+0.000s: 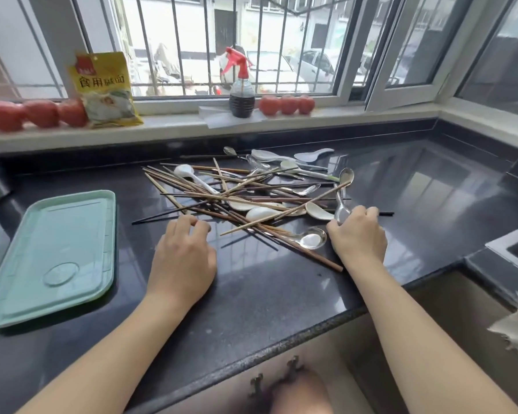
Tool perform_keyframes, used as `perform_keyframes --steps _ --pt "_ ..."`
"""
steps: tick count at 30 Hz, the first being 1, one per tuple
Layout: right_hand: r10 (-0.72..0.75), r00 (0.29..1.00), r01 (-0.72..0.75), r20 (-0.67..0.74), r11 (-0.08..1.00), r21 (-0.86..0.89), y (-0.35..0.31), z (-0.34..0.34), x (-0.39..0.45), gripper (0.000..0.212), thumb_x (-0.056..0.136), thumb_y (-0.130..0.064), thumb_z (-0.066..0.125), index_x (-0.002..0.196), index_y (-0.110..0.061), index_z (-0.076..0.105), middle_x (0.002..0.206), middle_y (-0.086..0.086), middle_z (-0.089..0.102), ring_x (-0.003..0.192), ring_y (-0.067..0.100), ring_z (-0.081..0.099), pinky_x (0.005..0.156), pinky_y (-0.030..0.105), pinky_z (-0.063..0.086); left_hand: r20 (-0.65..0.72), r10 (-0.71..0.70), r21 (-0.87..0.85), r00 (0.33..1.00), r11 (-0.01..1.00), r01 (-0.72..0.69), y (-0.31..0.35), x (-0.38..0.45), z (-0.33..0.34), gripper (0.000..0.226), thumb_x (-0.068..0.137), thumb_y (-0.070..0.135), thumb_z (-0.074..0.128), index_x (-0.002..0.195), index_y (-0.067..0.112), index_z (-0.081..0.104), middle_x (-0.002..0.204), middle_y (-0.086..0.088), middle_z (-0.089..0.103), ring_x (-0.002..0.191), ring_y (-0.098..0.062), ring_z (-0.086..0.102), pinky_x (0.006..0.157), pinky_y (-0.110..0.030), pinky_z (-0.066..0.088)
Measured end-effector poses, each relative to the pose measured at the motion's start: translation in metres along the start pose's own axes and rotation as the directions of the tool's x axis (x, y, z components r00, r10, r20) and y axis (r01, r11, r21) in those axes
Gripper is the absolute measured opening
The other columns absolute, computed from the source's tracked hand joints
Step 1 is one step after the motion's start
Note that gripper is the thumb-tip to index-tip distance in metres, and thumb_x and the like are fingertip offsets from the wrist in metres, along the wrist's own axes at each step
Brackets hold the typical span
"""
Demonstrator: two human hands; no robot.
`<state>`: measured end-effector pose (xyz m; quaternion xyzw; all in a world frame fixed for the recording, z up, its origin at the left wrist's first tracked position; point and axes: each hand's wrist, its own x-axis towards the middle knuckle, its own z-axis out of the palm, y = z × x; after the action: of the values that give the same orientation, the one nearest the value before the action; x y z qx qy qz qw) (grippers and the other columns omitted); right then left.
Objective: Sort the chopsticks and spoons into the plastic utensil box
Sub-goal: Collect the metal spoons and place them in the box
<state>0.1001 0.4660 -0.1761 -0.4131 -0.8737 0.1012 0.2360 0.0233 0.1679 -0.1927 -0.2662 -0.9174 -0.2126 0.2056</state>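
Dark counter [251,294]: one green tray [51,255]; left hand [183,258] fingers curled, right hand [358,234] fingers gripping one metal spoon [341,212].

**Brown, White and Silver on Black**

The table [281,294] is glossy black with fine pale speckles. On it, the chopsticks [222,201] run from pale tan through reddish brown to near black. The spoons [263,213] are white, cream, clear or shiny silver. The tray [0,309] is plain mint green. On the white sill [177,121] stand red tomatoes [286,105], a yellow packet [105,88] with a red corner, and a dark bottle [241,100] with a red sprayer
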Motion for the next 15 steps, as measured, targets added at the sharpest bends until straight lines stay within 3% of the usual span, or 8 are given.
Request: perform_keyframes --steps 7,9,12,14,15 --pt "0.272 0.952 -0.217 -0.142 0.924 0.315 0.009 -0.009 -0.008 0.040 0.092 -0.041 0.057 0.105 -0.004 0.063 0.114 0.017 0.058 0.098 0.042 0.060 0.087 0.044 0.048 -0.008 0.006 -0.055 1.000 0.998 -0.006 0.000 -0.002 -0.003 0.021 0.082 0.004 0.064 0.102 0.004 0.065 0.108 -0.013 0.057 0.099 -0.036 0.056 0.082 -0.049 0.053" --pt "0.422 0.900 -0.338 -0.111 0.836 0.433 0.016 -0.012 -0.006 0.040 0.091 -0.046 0.055 0.099 -0.008 0.065 0.102 0.015 0.068 0.097 0.040 0.063 0.088 0.044 0.050 -0.019 0.012 -0.062 1.000 0.998 -0.013 0.000 -0.003 -0.003 0.019 0.081 0.003 0.065 0.100 0.004 0.064 0.104 -0.013 0.057 0.096 -0.034 0.056 0.078 -0.046 0.051" --pt "0.583 0.812 -0.433 0.009 0.592 0.680 0.031 -0.018 -0.001 0.043 0.087 -0.049 0.046 0.085 -0.011 0.065 0.071 0.007 0.071 0.064 0.031 0.071 0.072 0.047 0.061 -0.034 0.021 -0.093 0.999 0.995 -0.024 -0.001 -0.004 -0.004 0.020 0.083 0.004 0.064 0.103 0.005 0.064 0.104 -0.012 0.057 0.095 -0.033 0.056 0.078 -0.045 0.051" --pt "0.619 0.784 -0.432 0.052 0.483 0.761 0.029 -0.024 -0.004 0.040 0.090 -0.038 0.038 0.089 -0.007 0.063 0.079 0.012 0.071 0.069 0.036 0.070 0.070 0.048 0.060 -0.041 0.030 -0.125 0.999 0.992 -0.035 -0.003 -0.005 -0.005 0.022 0.083 0.004 0.064 0.105 0.006 0.064 0.105 -0.012 0.057 0.096 -0.032 0.056 0.079 -0.045 0.052" --pt "0.607 0.795 -0.415 0.015 0.525 0.743 0.026 -0.025 -0.006 0.043 0.095 -0.036 0.034 0.095 -0.004 0.063 0.090 0.017 0.071 0.083 0.040 0.068 0.078 0.049 0.057 -0.052 0.040 -0.142 0.998 0.989 -0.047 -0.003 -0.006 -0.007 0.022 0.083 0.003 0.064 0.105 0.006 0.064 0.105 -0.012 0.058 0.096 -0.033 0.057 0.078 -0.045 0.053"
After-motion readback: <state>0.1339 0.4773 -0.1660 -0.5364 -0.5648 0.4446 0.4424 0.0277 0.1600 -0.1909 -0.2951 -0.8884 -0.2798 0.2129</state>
